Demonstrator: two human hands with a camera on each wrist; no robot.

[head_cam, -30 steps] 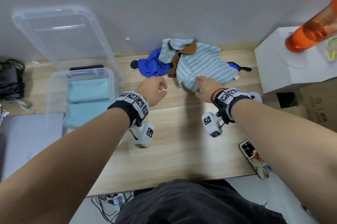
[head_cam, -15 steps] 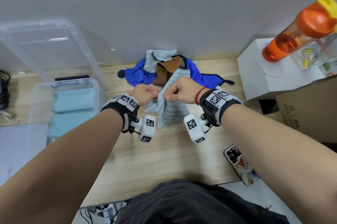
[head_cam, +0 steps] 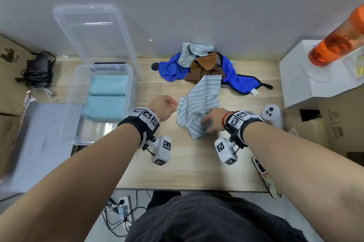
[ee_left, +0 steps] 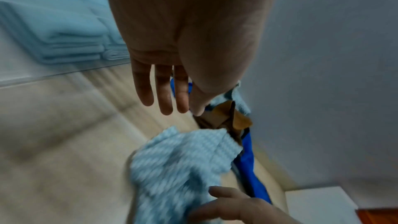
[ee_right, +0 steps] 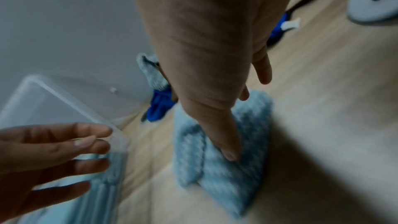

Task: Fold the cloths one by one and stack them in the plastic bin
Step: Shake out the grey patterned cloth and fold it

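Observation:
A light blue wavy-patterned cloth (head_cam: 199, 104) (ee_left: 183, 159) (ee_right: 226, 176) lies crumpled on the wooden table (head_cam: 187, 167), partly folded over itself. My right hand (head_cam: 206, 125) (ee_right: 239, 118) presses its near part with straight, spread fingers. My left hand (head_cam: 173, 104) (ee_left: 168, 108) hovers just left of the cloth, fingers straight, holding nothing. Behind, against the wall, lies a pile: a blue cloth (head_cam: 171, 68), a brown cloth (head_cam: 204, 68) and a pale blue-grey cloth (head_cam: 189, 52). At the left, the clear plastic bin (head_cam: 77, 88) holds folded teal cloths (head_cam: 106, 96).
The bin's clear lid (head_cam: 94, 31) leans on the wall behind the bin. A white box (head_cam: 315, 70) with an orange bottle (head_cam: 338, 39) stands at the right, beside a white controller (head_cam: 272, 115), a phone (head_cam: 260, 167) and a cardboard box (head_cam: 338, 123). Cables (head_cam: 37, 70) lie far left.
Half a second ago both hands pinched the wavy cloth and held it up. Now it lies on the table, my left hand has let go, and my right hand presses it down.

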